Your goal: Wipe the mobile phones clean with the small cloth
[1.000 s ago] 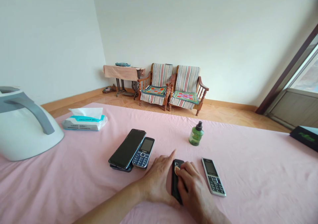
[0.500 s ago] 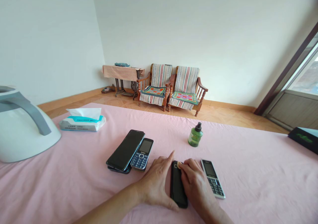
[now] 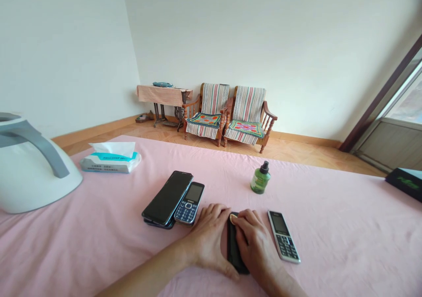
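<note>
A black mobile phone (image 3: pixel 233 248) lies face down on the pink cloth in front of me. My left hand (image 3: pixel 211 240) braces it, fingertips at its top end and thumb at its bottom end. Between the fingertips of my right hand (image 3: pixel 255 240) is a small pale yellow pad (image 3: pixel 233 219), pressed on the phone's back near the camera end; most of the pad is hidden. Right of that hand lies a silver keypad phone (image 3: pixel 284 237), face up. Left of my left hand are a blue keypad phone (image 3: pixel 189 204) and a stack of smartphones (image 3: pixel 168 198).
A green spray bottle (image 3: pixel 260 180) stands beyond my hands. At the left are a tissue pack (image 3: pixel 110 161) and a white kettle-like vessel (image 3: pixel 36 174) with a grey handle. A dark box (image 3: pixel 405 183) sits at the right edge. Two wooden armchairs (image 3: pixel 249 112) stand beyond the table (image 3: pixel 329 209).
My right hand has shifted slightly left with the pad across the phone's top end. My left index finger has come down from its raised position towards the phone's top.
</note>
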Tool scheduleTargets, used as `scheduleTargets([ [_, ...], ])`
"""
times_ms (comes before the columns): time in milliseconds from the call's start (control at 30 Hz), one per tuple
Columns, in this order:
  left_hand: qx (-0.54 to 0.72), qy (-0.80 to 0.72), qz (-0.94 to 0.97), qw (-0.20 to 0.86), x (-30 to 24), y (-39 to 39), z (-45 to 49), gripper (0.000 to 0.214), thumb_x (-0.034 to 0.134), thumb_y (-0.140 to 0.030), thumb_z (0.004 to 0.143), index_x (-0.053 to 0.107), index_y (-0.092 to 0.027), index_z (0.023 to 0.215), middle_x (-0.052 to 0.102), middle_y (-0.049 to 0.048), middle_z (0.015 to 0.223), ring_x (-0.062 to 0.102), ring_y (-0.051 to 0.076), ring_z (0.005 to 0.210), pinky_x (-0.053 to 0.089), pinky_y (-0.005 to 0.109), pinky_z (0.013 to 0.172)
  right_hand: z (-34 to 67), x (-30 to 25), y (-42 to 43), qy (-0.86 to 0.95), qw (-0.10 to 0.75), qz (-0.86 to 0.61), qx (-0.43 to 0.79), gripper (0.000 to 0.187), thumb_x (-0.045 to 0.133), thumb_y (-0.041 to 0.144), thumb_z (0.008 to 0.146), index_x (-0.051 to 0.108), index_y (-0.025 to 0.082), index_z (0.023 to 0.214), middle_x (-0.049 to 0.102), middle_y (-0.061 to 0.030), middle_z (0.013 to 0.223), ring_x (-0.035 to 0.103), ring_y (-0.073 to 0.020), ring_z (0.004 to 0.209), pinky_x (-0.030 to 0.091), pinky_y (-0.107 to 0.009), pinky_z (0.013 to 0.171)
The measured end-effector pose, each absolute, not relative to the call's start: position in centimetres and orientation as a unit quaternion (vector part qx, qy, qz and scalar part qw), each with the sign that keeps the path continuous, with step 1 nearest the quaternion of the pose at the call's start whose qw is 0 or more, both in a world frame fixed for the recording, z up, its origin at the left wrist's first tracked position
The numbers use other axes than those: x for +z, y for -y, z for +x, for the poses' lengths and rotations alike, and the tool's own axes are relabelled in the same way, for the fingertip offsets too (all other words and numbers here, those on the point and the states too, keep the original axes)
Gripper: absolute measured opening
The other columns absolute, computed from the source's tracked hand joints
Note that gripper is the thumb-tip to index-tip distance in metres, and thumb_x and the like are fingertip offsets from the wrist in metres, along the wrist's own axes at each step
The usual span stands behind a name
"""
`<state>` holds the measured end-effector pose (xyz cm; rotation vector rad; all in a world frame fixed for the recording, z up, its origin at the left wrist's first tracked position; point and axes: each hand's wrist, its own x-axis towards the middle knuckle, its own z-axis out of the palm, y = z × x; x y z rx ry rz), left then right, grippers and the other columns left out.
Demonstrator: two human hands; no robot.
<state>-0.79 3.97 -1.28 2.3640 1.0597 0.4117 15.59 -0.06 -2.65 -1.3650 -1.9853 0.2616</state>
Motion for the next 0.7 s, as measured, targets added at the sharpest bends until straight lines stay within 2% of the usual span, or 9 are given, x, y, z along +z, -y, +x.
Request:
scheduleTargets([
  [133, 0.166, -0.38, 0.879, 0.236, -1.5, -4.2, -0.8, 0.104, 0.081, -0.063, 0.028, 0.046, -0.023, 0.118, 0.045, 0.0079, 0.113, 0.044, 0.033, 0.101, 0.036, 0.049, 0.092, 16.1, -2.8, -0.1, 0.76, 0.345, -0.544, 0.087, 0.028, 0.047, -0.001, 0.08, 0.064, 0.019, 0.088, 0.058, -0.0072, 0.088, 0.054, -0.0217, 0.084, 0.047, -0.035, 0.075],
  [267, 0.169, -0.383, 0.881, 0.221, -1.5, -4.2, -0.7, 0.101, 0.08, -0.063, 0.029, 0.046, -0.023, 0.116, 0.045, 0.0067, 0.11, 0.044, 0.032, 0.099, 0.036, 0.048, 0.092, 16.3, -3.0, -0.7, 0.748, 0.33, -0.574, 0.048, 0.029, 0.046, 0.0, 0.081, 0.065, 0.018, 0.093, 0.058, -0.008, 0.089, 0.053, -0.0224, 0.084, 0.045, -0.038, 0.079],
  [433, 0.181, -0.376, 0.882, 0.22, -1.7, -4.2, -0.7, 0.093, 0.081, -0.061, 0.03, 0.046, -0.023, 0.108, 0.046, 0.0056, 0.107, 0.045, 0.031, 0.098, 0.038, 0.047, 0.089, 15.7, -2.9, -0.4, 0.767, 0.322, -0.551, 0.064, 0.033, 0.042, -0.002, 0.082, 0.066, 0.019, 0.092, 0.059, -0.0081, 0.091, 0.052, -0.0221, 0.085, 0.046, -0.035, 0.077],
  [600, 0.183, -0.376, 0.881, 0.221, -1.7, -4.3, -0.7, 0.095, 0.082, -0.058, 0.029, 0.046, -0.023, 0.109, 0.046, 0.0059, 0.107, 0.045, 0.031, 0.096, 0.038, 0.048, 0.088, 15.3, -3.0, 0.1, 0.746, 0.307, -0.59, 0.035, 0.029, 0.045, 0.0, 0.082, 0.065, 0.017, 0.092, 0.059, -0.0094, 0.09, 0.051, -0.024, 0.083, 0.045, -0.039, 0.078],
  [700, 0.183, -0.371, 0.882, 0.223, -1.6, -4.2, -0.7, 0.095, 0.083, -0.057, 0.028, 0.045, -0.024, 0.11, 0.046, 0.0054, 0.107, 0.046, 0.031, 0.097, 0.038, 0.047, 0.088, 15.1, -3.2, 0.0, 0.75, 0.311, -0.582, 0.052, 0.031, 0.042, 0.0, 0.084, 0.065, 0.018, 0.095, 0.058, -0.0097, 0.092, 0.051, -0.0234, 0.084, 0.045, -0.036, 0.075],
])
